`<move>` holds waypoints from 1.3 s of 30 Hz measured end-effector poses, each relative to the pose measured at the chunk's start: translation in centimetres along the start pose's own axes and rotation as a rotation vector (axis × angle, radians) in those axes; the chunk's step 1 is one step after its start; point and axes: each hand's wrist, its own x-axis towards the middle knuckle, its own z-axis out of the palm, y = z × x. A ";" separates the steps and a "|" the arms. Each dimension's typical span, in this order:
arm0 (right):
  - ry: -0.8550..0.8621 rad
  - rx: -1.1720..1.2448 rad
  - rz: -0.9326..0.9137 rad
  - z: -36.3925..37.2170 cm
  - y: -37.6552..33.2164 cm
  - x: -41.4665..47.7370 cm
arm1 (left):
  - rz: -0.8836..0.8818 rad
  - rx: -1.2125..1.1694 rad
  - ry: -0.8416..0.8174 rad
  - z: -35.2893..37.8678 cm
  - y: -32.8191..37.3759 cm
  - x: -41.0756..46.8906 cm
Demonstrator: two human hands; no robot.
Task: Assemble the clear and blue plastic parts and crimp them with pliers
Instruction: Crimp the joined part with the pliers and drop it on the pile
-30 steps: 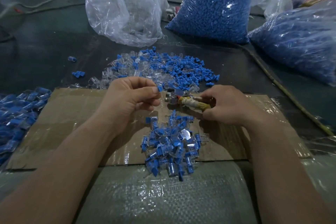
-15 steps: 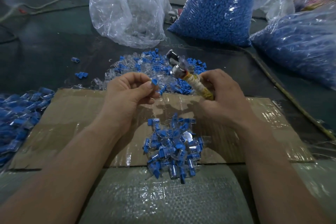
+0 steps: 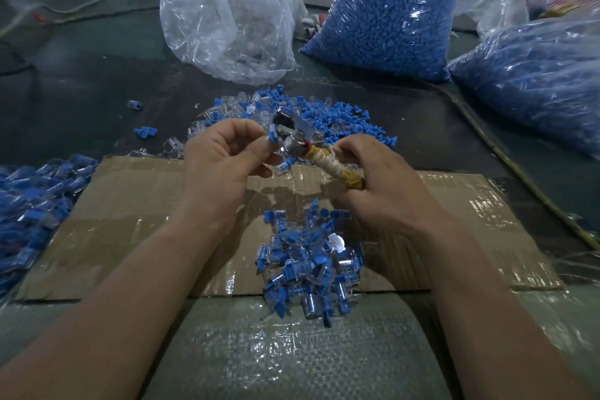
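My left hand pinches a small blue part between thumb and fingers, right at the metal jaws of the pliers. My right hand grips the pliers by their cloth-wrapped yellow handle, jaws pointing up and left. A clear part sits in the jaws. Below the hands, a pile of assembled clear-and-blue pieces lies on the cardboard sheet. Loose clear and blue parts are heaped beyond the hands.
A bag of clear parts and two bags of blue parts stand at the back. More assembled pieces lie at the left. A cord runs along the right.
Both hands have risen from the cardboard. The pliers swung from lying flat to jaws-up, and the left hand brought the blue part up against the jaws.
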 end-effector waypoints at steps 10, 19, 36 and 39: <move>-0.023 -0.008 -0.007 0.0 -0.2 0.1 | 0.016 0.058 -0.010 0.1 0.4 -0.1; -0.003 0.031 0.004 0.1 -0.4 0.3 | 0.036 0.086 0.007 0.2 0.5 -0.2; -0.015 -0.041 0.001 0.3 -0.6 0.3 | 0.029 0.080 0.022 0.2 0.7 -0.5; -0.015 -0.034 -0.002 0.3 -0.6 0.3 | 0.022 0.095 0.028 0.2 0.7 -0.5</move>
